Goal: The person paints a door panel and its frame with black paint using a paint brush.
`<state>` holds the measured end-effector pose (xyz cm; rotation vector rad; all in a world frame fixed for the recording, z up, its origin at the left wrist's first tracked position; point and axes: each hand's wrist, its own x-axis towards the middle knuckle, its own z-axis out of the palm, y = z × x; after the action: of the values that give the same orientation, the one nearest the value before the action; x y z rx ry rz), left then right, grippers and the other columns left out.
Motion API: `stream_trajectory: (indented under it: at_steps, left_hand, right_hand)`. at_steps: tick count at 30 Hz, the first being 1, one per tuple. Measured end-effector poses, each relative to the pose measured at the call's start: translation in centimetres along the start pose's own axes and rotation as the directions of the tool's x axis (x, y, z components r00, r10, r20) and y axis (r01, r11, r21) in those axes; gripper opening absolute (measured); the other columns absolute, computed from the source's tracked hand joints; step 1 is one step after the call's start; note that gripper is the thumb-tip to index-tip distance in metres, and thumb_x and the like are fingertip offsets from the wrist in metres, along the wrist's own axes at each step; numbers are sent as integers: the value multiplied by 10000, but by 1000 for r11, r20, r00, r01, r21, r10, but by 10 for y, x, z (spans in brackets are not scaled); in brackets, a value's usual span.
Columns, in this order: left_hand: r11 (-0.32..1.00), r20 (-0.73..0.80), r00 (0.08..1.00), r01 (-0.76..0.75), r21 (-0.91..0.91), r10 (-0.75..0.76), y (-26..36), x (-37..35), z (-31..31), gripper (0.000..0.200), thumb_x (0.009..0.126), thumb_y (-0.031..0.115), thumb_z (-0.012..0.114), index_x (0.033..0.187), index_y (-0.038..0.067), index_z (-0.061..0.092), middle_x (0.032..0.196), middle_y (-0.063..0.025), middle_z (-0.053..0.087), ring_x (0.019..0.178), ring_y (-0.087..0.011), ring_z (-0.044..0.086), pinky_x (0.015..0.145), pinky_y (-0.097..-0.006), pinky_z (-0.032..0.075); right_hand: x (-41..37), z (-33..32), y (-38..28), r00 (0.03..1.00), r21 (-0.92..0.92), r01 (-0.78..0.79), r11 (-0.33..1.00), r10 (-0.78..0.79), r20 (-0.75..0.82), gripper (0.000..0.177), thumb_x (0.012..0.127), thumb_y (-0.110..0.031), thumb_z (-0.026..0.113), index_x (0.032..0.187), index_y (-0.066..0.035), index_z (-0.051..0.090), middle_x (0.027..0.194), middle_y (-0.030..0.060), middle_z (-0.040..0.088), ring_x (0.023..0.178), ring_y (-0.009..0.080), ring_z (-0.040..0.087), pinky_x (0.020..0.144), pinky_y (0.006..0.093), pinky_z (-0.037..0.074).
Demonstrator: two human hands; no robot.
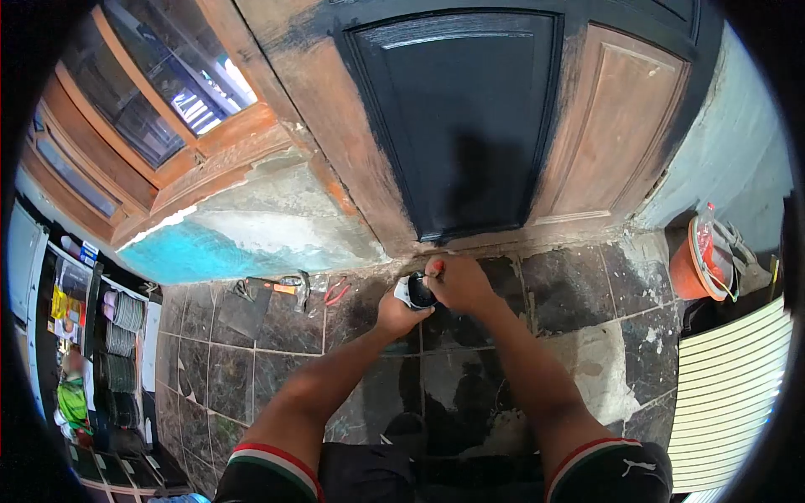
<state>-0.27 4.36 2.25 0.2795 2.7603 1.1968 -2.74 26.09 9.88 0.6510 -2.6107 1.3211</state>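
Note:
My left hand (397, 313) is wrapped around a small can of black paint (418, 292), held tilted above the floor with its dark opening showing. Over that opening, my right hand (462, 283) grips a brush by its red handle (438, 266). The brush's lower end is hidden by my fingers and the can. Just beyond both hands stands a wooden door, its middle panel (470, 109) coated black. Bare brown wood (616, 117) shows on the panel to the right.
A hammer (295, 290) and red-handled pliers (337, 292) lie on the tiled floor (369, 394) to the left. An orange bucket (694, 267) with things in it stands at right, near a ribbed cream panel (734, 394). Shelves (126, 352) line the left side, below a wooden-framed window (176, 75).

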Motion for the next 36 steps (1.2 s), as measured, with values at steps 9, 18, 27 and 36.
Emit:
stream_trajectory:
  at_steps: [9,18,27,36]
  left_hand:
    - [990,-4,1000,24,-141,-25,10,-1,3,773,794,347,963,1404,74,576,1327,-139,724,1211,-322,717,1025,-446,562]
    - [989,-72,997,30,-142,-40,-23,-1,-3,741,783,264,978,1373,58,581,1265,-125,758,1191,-289,731,1037,-432,563]
    - [992,14,993,119,-32,-118,-26,-15,-10,726,782,296,975,1359,68,599,1255,-126,760,1177,-308,734,1013,-444,568]
    - [992,66,990,126,-17,-124,-38,-10,-2,696,782,312,975,1323,76,607,1228,-110,762,1142,-294,743,994,-428,573]
  right_hand:
    - [-17,18,9,997,-66,57,996,-60,-53,189,918,-219,778,1015,-58,757,977,179,767,959,406,733,864,497,573]
    - [15,-43,9,932,129,54,990,-4,-363,191,899,-44,768,1080,12,788,1096,190,791,1033,392,761,885,426,610]
    - [20,6,83,933,-153,156,976,-196,-302,337,853,48,711,1177,-13,779,1264,171,751,1186,374,718,1003,486,603]
    - [8,15,88,913,-242,144,960,-223,-342,402,808,62,693,1188,-27,787,1248,164,766,1158,384,730,997,480,599]
